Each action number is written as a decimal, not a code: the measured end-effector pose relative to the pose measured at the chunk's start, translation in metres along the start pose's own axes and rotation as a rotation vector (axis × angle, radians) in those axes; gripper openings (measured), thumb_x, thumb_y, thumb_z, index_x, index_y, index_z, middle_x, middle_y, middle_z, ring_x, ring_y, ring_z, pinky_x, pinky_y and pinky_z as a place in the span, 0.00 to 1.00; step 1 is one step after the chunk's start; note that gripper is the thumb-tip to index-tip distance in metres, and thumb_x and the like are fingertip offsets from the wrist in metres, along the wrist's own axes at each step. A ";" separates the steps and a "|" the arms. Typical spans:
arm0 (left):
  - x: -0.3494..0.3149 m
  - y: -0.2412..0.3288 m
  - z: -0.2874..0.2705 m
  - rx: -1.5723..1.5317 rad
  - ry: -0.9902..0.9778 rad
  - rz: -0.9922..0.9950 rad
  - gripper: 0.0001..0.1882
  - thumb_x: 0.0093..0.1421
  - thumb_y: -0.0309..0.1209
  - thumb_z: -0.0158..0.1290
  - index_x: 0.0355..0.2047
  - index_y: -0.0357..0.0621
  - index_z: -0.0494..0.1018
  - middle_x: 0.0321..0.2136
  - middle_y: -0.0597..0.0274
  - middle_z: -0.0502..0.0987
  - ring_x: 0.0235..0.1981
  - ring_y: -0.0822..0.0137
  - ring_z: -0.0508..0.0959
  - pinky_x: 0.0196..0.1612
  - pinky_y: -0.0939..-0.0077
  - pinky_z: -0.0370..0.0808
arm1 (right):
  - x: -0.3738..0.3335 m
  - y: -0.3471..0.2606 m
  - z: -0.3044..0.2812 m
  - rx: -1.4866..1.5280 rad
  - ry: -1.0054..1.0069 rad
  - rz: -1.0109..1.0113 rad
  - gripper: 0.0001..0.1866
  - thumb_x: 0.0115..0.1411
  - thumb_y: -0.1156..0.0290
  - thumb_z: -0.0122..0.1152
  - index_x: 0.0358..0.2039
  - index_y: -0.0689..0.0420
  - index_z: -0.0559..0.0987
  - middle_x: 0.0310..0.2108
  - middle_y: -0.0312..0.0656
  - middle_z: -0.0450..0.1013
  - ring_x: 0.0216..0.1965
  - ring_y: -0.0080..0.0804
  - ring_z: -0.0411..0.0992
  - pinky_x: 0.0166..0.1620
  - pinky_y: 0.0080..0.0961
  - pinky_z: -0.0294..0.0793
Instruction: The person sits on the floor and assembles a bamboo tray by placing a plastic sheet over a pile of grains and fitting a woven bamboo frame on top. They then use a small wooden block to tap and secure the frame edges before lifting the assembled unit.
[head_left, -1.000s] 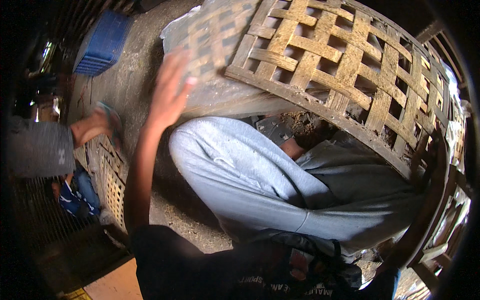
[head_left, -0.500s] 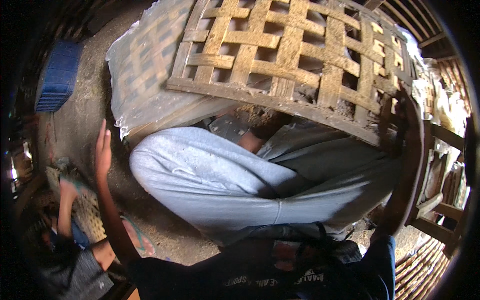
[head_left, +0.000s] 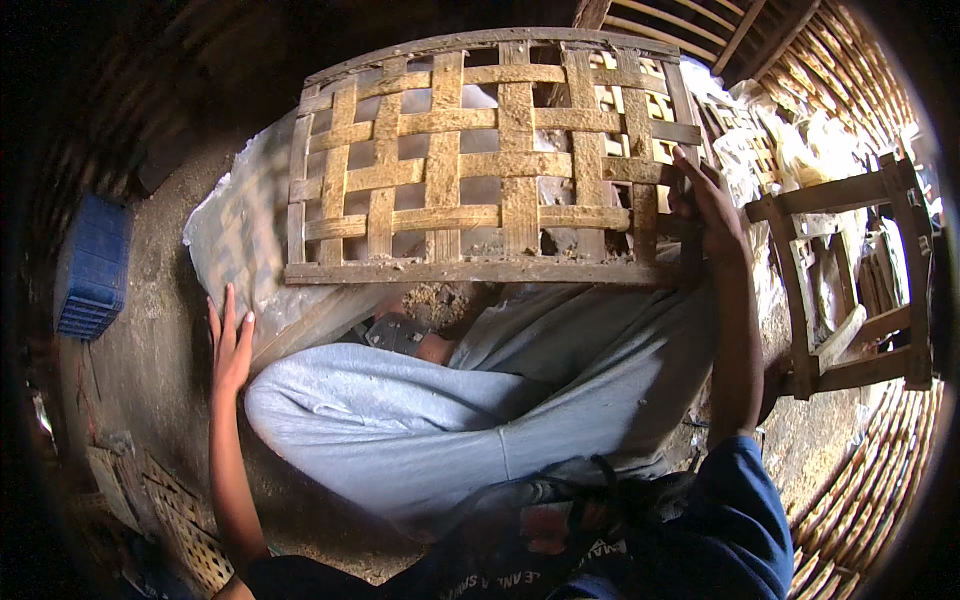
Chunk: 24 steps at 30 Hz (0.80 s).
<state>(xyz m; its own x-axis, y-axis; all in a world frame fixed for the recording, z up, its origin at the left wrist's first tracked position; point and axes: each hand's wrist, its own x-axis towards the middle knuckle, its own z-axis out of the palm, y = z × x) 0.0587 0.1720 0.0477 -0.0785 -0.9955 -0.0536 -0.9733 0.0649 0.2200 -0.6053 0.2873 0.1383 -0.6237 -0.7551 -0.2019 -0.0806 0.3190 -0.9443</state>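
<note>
A woven bamboo lattice panel (head_left: 515, 160) in a thin wooden frame stands tilted up in front of my crossed legs. My right hand (head_left: 708, 205) grips its right edge near the lower corner, fingers closed over the frame. Behind and to the left of the lattice is a panel covered with cloudy plastic sheeting (head_left: 250, 225), its lower left edge uneven. My left hand (head_left: 231, 340) lies at that edge with fingers stretched and spread, holding nothing. Whether its fingertips press on the sheeting I cannot tell. Crumbly brown material (head_left: 435, 302) shows beneath the lattice.
A blue plastic crate (head_left: 95, 265) stands on the dirt floor at the far left. On the right is a wooden frame (head_left: 850, 285) with crossbars, next to crumpled plastic (head_left: 810, 150). Bamboo slats (head_left: 870, 500) run along the lower right. Another woven piece (head_left: 185, 525) lies at lower left.
The lattice panel now sits more level and farther left in view, with my right hand still at its right edge. My left hand has come up to the plastic sheeting, fingers more spread.
</note>
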 end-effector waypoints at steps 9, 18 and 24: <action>0.060 0.080 -0.078 -0.804 0.033 0.029 0.40 0.68 0.66 0.32 0.67 0.50 0.64 0.57 0.54 0.72 0.60 0.60 0.69 0.61 0.62 0.64 | -0.027 -0.087 0.015 0.143 0.010 -0.404 0.16 0.64 0.53 0.65 0.26 0.49 0.75 0.16 0.28 0.68 0.11 0.15 0.64 0.14 0.15 0.60; 0.056 0.100 -0.135 -1.257 0.359 -0.051 0.37 0.62 0.68 0.45 0.55 0.50 0.71 0.32 0.69 0.77 0.32 0.71 0.78 0.36 0.77 0.75 | 0.020 -0.160 0.040 0.207 -0.169 -0.565 0.20 0.62 0.49 0.66 0.39 0.55 0.77 0.22 0.27 0.67 0.19 0.14 0.62 0.23 0.16 0.59; 0.060 0.056 -0.149 -1.291 0.143 -0.197 0.31 0.62 0.64 0.50 0.45 0.50 0.76 0.29 0.68 0.77 0.26 0.74 0.74 0.32 0.74 0.73 | 0.041 -0.167 0.101 0.050 -0.459 -0.465 0.20 0.64 0.52 0.63 0.41 0.58 0.79 0.26 0.29 0.66 0.24 0.17 0.64 0.27 0.18 0.72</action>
<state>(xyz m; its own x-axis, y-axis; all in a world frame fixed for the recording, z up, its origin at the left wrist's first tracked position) 0.0315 0.1052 0.2015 0.1412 -0.9842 -0.1067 -0.0539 -0.1153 0.9919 -0.5389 0.1453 0.2612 -0.1359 -0.9792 0.1507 -0.2184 -0.1188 -0.9686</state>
